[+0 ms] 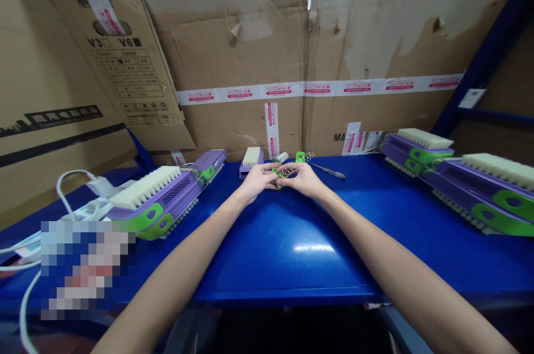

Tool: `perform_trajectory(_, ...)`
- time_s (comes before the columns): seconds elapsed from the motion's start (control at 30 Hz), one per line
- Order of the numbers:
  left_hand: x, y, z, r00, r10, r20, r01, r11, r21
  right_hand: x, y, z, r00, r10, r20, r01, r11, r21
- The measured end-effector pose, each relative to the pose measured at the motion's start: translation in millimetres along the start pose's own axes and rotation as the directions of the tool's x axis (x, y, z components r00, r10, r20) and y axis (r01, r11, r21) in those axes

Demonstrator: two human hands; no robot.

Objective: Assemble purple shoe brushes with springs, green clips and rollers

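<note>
My left hand (259, 180) is closed, its fingertips pinching a small green plastic piece (276, 172). Right beside it, my right hand (306, 179) closes its thumb and fingers on a thin metal coil spring (291, 169). The two hands nearly meet above the blue table, so parts of the green piece and spring are hidden. Another green part (300, 157) with a hole shows just behind my right hand. A screwdriver (334, 172) lies to its right. Behind my left hand are a purple piece with cream bristles (251, 158) and a small pale cylindrical piece (282, 158).
Purple and green bristled units lie at the left (167, 193) and right (479, 182) of the blue table (287, 254). White cables and a power strip (89, 209) sit at far left, near a blurred patch. Cardboard walls (250, 37) stand behind.
</note>
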State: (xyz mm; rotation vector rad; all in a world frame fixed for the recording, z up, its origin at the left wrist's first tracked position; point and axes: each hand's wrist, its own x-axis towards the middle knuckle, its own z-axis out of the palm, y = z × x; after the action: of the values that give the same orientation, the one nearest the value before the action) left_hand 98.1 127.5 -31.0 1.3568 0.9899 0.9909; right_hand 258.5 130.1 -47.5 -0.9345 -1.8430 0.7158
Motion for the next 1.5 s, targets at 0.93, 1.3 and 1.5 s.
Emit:
perform_trajectory(0.93,2.9,-4.5,-2.9,0.996,0.049,0.077,-0.057,0.993,0.102,1.5,6.7,-1.7,0.999,-0.035,0.001,0.035,0.984,-0.174)
perform_trajectory(1.3,8.5,-9.6,-8.9,0.99,0.069,0.127,-0.084,0.99,0.115,-2.9,2.8,1.1,0.994,-0.088,0.065,0.098,0.98,-0.17)
perform_trajectory(1.5,9.5,-10.6,-10.1,0.985,0.096,0.145,-0.119,0.979,0.163,-1.8,5.2,-0.6,0.992,-0.116,0.049,0.122,0.982,-0.147)
